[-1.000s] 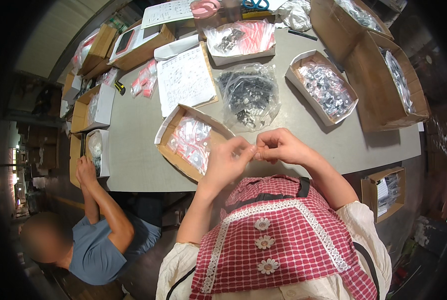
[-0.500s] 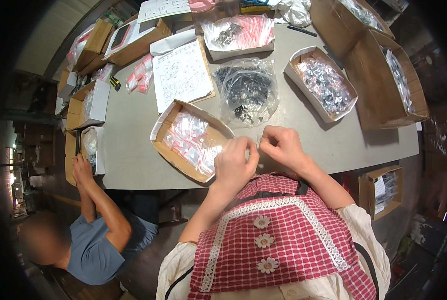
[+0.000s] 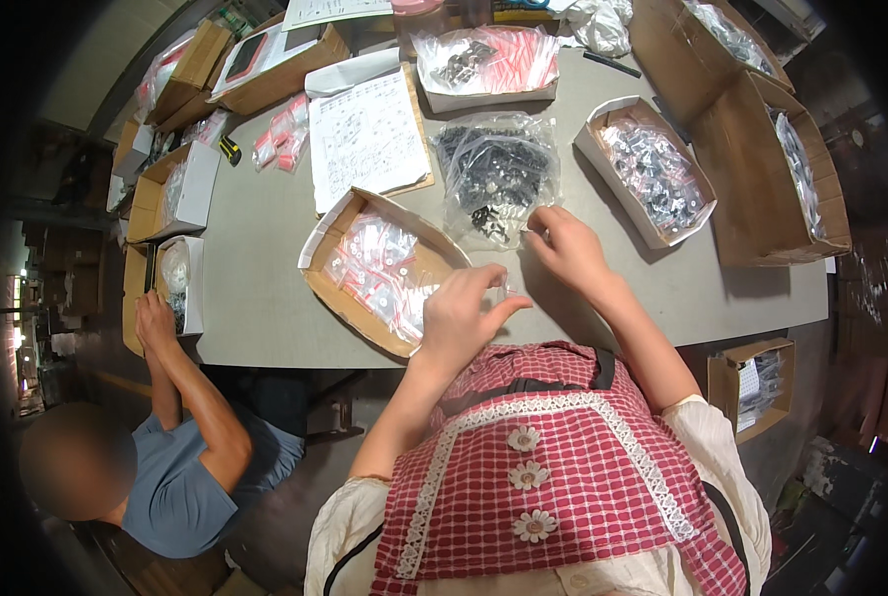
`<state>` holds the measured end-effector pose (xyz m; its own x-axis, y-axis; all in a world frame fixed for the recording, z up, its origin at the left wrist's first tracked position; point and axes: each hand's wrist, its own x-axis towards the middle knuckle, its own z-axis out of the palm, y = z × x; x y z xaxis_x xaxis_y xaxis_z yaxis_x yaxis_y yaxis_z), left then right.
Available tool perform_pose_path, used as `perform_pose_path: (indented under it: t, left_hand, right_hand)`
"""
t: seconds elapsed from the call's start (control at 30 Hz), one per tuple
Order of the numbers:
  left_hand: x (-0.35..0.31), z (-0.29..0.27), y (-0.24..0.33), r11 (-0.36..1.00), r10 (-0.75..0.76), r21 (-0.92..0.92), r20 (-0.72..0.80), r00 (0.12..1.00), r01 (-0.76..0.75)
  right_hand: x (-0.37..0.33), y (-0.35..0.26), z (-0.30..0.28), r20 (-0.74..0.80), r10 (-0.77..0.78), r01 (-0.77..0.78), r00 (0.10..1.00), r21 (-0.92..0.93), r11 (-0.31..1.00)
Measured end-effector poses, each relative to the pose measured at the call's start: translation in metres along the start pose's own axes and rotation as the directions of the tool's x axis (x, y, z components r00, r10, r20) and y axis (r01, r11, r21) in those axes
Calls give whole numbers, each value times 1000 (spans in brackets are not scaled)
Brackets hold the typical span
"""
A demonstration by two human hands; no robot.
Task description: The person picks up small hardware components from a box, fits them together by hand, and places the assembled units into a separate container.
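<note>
My left hand is just right of an open cardboard tray that holds small clear zip bags with red edges. Between its thumb and fingers a small clear plastic bag shows, partly hidden by the fingers. Farther off, my right hand has its fingertips pinched together at the near right edge of a large clear bag of small black parts. Whatever those fingertips hold is too small to make out.
A white-sided box of small bagged parts stands at the right, beside large cardboard boxes. Behind lie a box of red-edged bags and printed sheets. At the left, a co-worker's hands are at another box.
My hands have come apart. The right one has moved away from me toward the bag of black parts; the left one has opened its thumb slightly and turned, showing a small clear bag.
</note>
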<state>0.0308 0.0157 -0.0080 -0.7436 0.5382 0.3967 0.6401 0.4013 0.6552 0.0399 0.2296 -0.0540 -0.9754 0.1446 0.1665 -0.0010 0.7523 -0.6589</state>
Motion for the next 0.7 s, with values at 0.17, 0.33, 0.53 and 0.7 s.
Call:
perform_pose_path:
  t: [0.17, 0.33, 0.53, 0.7]
  left_hand:
    - [2, 0, -1, 989, 145, 44, -39, 989, -144]
    - [1, -4, -4, 988, 152, 11, -84, 985, -152]
    - [0, 0, -9, 981, 159, -95, -100, 982, -169]
    - [2, -1, 2, 955, 28, -295, -38, 999, -38]
  right_hand:
    - [7, 9, 26, 116, -10, 43, 993, -283, 958]
    - [0, -19, -14, 232, 35, -120, 972, 364, 924]
    - [-19, -62, -64, 195, -297, 153, 935, 533, 832]
    - [-27, -60, -74, 127, -308, 180, 943, 586, 790]
